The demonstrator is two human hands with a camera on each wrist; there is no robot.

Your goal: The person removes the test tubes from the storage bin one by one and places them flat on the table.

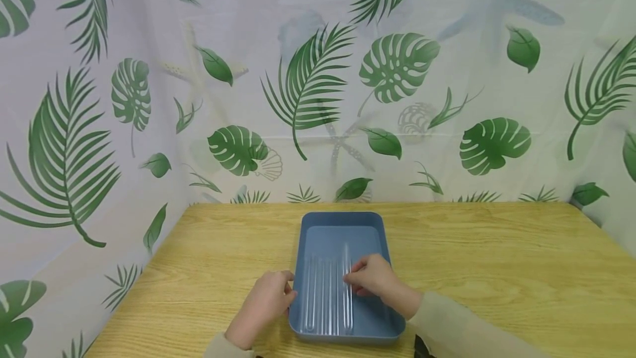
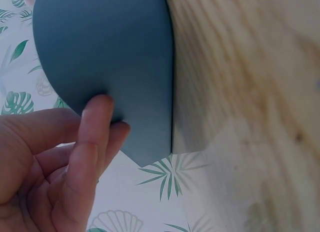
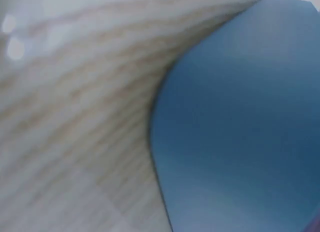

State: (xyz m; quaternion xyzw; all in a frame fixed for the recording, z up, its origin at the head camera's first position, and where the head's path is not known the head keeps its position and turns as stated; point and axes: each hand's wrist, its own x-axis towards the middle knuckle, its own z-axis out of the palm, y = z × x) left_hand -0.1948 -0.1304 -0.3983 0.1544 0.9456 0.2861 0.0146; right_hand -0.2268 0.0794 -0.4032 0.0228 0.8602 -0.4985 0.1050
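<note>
A blue-grey rectangular tray (image 1: 375, 316) lies lengthwise before me on the table. Inside it, several clear test tubes (image 1: 320, 297) lie side by side along the left half, rounded ends toward me. My right hand (image 1: 375, 279) reaches over the tray and pinches one clear test tube (image 1: 348, 311) at the right of the row, between thumb and fingertips. At the tray's left wall, my left hand (image 1: 264, 298) grips the rim. The left wrist view shows its fingertips (image 2: 100, 109) against the outer wall. Mostly tray wall (image 3: 225, 117) fills the right wrist view.
The wood-grain table (image 1: 487, 253) extends on both sides of the tray. Behind it and at the left hangs a pale cloth (image 1: 318, 175) printed with green leaves. Light sleeves (image 1: 462, 319) cover both forearms.
</note>
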